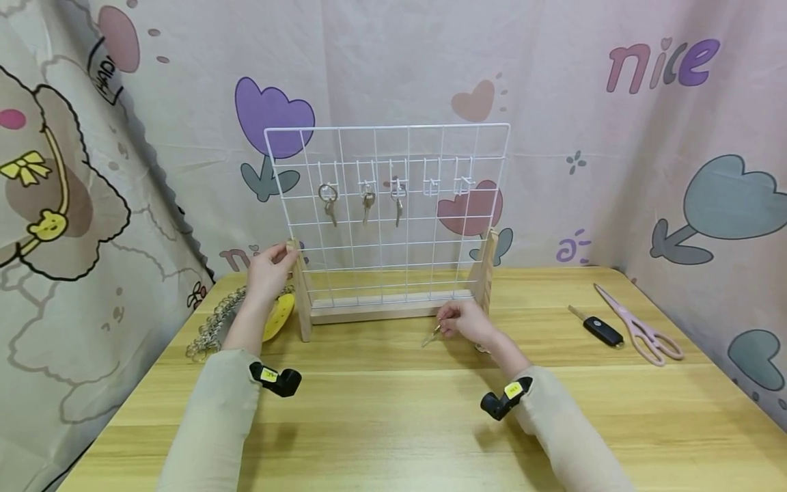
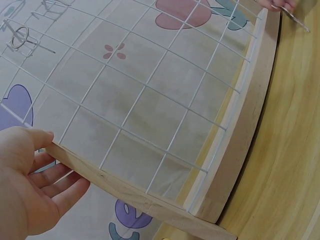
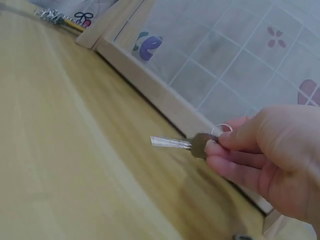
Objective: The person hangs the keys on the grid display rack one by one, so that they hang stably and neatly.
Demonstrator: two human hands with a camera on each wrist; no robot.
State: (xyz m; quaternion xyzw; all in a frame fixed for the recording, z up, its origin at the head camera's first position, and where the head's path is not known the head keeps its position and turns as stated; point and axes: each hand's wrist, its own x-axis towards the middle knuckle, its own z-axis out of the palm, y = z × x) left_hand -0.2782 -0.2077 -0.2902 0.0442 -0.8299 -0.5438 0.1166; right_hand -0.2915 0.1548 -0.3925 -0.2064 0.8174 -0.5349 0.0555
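Note:
A white wire grid rack stands on the table in a wooden frame. My left hand holds the top of its left wooden upright, thumb on one side and fingers on the other. In front of the lower wooden bar, my right hand pinches a key at its head, with a metal ring by the fingertips. The key's blade points away to the left, close over the table. Three keys on rings, a left one, a middle one and a right one, hang from white hooks.
Two more white hooks, one and another, sit to the right of the hanging keys. A metal chain and a yellow object lie behind my left forearm. At right are a black car key and pink scissors.

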